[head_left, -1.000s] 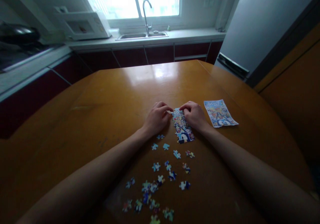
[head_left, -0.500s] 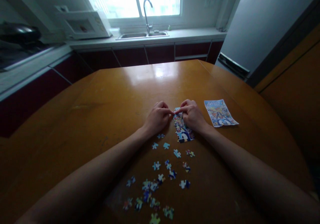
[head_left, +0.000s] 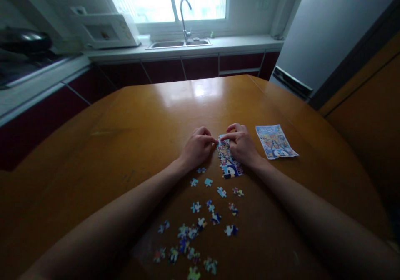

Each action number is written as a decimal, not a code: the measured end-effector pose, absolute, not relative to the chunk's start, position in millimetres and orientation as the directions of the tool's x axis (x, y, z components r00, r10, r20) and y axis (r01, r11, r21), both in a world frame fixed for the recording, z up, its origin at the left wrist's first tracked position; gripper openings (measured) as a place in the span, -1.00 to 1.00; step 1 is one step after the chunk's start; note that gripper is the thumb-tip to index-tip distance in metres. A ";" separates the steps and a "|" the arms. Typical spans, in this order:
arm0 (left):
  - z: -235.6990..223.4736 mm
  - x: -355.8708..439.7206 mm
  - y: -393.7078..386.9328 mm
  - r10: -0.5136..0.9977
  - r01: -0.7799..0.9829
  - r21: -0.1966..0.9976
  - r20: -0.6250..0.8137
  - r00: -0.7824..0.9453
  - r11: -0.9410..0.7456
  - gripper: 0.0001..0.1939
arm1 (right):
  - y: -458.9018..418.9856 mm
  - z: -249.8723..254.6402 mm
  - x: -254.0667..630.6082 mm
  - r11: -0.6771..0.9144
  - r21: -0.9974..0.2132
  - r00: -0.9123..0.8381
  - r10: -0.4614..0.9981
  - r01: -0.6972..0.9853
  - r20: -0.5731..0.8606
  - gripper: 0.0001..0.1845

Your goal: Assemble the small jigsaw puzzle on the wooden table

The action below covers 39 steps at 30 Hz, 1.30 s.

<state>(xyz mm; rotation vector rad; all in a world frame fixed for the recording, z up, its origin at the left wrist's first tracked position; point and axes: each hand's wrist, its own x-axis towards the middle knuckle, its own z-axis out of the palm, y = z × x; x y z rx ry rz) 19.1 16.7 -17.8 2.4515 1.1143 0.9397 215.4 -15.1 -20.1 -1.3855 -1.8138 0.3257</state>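
A partly joined jigsaw puzzle [head_left: 227, 160], a narrow colourful strip with a blue dog face at its near end, lies on the table between my hands. My left hand [head_left: 197, 147] is at its upper left edge, index finger and thumb brought together on a small puzzle piece that the fingertips mostly hide. From the other side, my right hand [head_left: 240, 143] rests over the puzzle's right edge, its index finger stretched onto the top part. Several loose puzzle pieces [head_left: 196, 207] are scattered nearer to me, between my forearms.
A printed picture sheet [head_left: 275, 141] lies right of my right hand. The brown wooden table [head_left: 140, 121] has an angled far edge. Beyond it are a counter with a sink [head_left: 168, 44], a microwave [head_left: 103, 31], and a grey fridge [head_left: 331, 30] at right.
My right index fingertip has shifted very slightly to the right at the puzzle's top. The left hand, the loose pieces and the picture sheet look the same.
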 end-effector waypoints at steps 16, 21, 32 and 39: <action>-14.6 20.0 17.0 0.773 0.543 0.552 0.417 0.478 -0.633 -0.70 | -16.6 -19.3 215.0 0.361 -0.615 -0.102 0.905 0.701 0.414 -0.58; -14.3 20.7 18.2 0.800 0.553 0.580 0.389 0.457 -0.598 -0.70 | -16.2 -20.3 214.9 0.366 -0.634 -0.091 0.902 0.681 0.422 -0.61; -15.5 20.6 17.7 0.795 0.542 0.584 0.401 0.454 -0.604 -0.68 | -16.3 -21.9 215.2 0.360 -0.640 -0.084 0.904 0.678 0.419 -0.63; -12.1 20.2 18.5 0.825 0.497 0.659 0.424 0.375 -0.565 -0.64 | -17.8 -12.0 215.6 0.420 -0.661 -0.036 0.858 0.622 0.512 -0.66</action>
